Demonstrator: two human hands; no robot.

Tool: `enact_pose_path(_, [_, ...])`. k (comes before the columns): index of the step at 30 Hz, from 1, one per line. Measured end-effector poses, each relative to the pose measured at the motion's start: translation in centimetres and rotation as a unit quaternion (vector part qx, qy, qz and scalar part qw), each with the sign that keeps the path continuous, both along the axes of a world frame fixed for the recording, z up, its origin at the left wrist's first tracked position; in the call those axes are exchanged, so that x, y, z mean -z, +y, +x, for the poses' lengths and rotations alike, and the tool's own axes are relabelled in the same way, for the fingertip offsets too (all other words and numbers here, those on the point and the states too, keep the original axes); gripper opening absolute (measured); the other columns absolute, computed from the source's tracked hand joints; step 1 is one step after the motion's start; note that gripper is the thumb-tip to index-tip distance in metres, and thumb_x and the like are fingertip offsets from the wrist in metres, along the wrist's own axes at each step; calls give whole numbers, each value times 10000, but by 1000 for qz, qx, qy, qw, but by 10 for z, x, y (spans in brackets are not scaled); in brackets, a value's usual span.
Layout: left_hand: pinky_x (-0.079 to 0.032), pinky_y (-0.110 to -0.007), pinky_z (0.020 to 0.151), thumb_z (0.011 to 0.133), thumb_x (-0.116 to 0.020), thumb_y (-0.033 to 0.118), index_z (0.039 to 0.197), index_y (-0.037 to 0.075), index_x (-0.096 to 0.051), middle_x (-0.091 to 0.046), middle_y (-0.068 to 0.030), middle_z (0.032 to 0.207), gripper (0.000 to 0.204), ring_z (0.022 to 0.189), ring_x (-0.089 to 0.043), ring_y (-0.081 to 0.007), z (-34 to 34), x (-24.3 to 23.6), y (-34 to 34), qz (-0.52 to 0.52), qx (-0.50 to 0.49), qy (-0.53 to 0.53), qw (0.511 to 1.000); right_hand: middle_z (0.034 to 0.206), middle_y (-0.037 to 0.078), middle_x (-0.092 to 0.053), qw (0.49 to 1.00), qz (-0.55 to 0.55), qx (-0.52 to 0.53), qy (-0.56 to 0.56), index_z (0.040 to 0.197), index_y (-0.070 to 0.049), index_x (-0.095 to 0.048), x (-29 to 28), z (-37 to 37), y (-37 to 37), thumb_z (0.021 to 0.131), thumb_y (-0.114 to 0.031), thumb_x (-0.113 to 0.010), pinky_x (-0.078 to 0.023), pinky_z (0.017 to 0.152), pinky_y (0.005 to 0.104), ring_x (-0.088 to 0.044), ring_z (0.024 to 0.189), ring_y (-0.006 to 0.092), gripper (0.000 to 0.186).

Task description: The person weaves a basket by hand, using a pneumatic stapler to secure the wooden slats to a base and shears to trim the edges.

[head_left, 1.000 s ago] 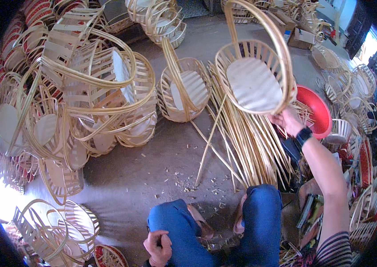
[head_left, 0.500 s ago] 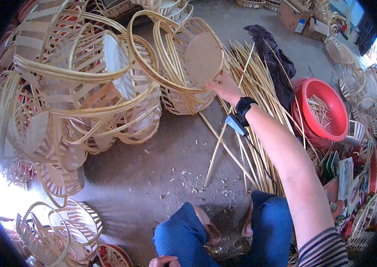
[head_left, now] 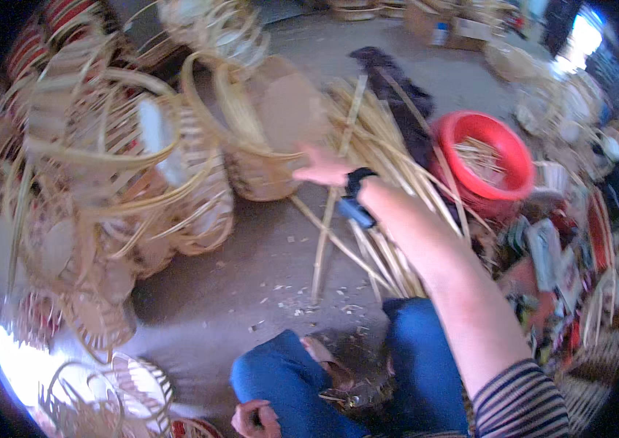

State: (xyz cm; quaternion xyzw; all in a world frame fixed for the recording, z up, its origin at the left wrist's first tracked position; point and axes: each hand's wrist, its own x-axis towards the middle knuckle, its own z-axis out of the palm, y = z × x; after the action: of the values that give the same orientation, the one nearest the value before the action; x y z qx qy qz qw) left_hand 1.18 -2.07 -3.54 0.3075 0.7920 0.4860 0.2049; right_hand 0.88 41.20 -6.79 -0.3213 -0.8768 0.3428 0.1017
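**Basket at arm's length, fingers spread**

Grey concrete floor [head_left: 251,292] runs under everything, littered with shavings. Your right hand [head_left: 322,169] reaches out over it, fingers [head_left: 308,174] open and spread, grasping nothing; motion blur softens them. Just ahead sits the basket [head_left: 269,139], a woven tub with tall looped handles, leaning against the pile of baskets [head_left: 97,190] to your left. Your fingertips are at its near rim, touching or a hair short; the blur does not let you tell which.

If you are settling it there, judge the lean before you draw back: the handles look tangled among their neighbours, and a nudge at the rim, not the hoop, should seat it without tipping the stack.

Your left hand [head_left: 254,420] rests low by your knee [head_left: 280,372], curled shut; whether it holds something is hidden.

To the right of your forearm lie long cane strips [head_left: 368,146], fanned across the floor. Beyond them stands a red tub [head_left: 481,157] with short splints inside, and a dark cloth [head_left: 397,91] lies behind the canes.
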Motion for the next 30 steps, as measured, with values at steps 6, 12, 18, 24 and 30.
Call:
enact_pose_path(6, [-348, -234, 396, 751, -476, 136, 764, -30, -487, -468, -48, 525, 167, 429, -421, -97, -33, 7, -13, -11, -39, 40, 998, 713, 220, -545, 984, -7, 59, -165, 745, 36, -553, -31, 39, -47, 634, -256, -521, -435, 602, 370, -546, 671, 305, 314])
enact_pose_path(12, [-356, -243, 404, 749, -484, 147, 769, -35, -491, -477, -55, 537, 184, 438, -426, -103, -51, 14, -23, -19, -23, 64, 997, 672, 212, -536, 965, -32, 118, -231, 690, 38, -553, -30, 224, -76, 643, -319, -492, -412, 525, 370, -526, 572, 285, 365])
enact_pose_path(18, [-363, -251, 411, 747, -491, 159, 774, -40, -495, -486, -61, 548, 201, 448, -432, -110, -77, 15, -37, -43, -8, 84, 995, 617, 171, -528, 916, -81, 320, -228, 688, 43, -540, -62, 428, -173, 656, -306, -507, -399, 466, 333, -516, 524, 239, 352])
enact_pose_path(24, [-371, -259, 419, 745, -499, 171, 778, -45, -499, -495, -67, 560, 219, 458, -437, -116, -85, 8, -46, -66, -10, 116, 991, 554, 125, -514, 767, -109, 612, -159, 677, 34, -538, -113, 562, -280, 660, -277, -533, -386, 389, 284, -500, 455, 185, 311])
enact_pose_path(30, [-378, -267, 427, 743, -506, 182, 783, -51, -503, -504, -74, 572, 236, 467, -443, -123, -98, -2, -56, -101, -14, 141, 985, 508, 98, -492, 598, -41, 800, 31, 728, 50, -510, -118, 632, -327, 675, -243, -536, -383, 312, 247, -488, 396, 140, 299])
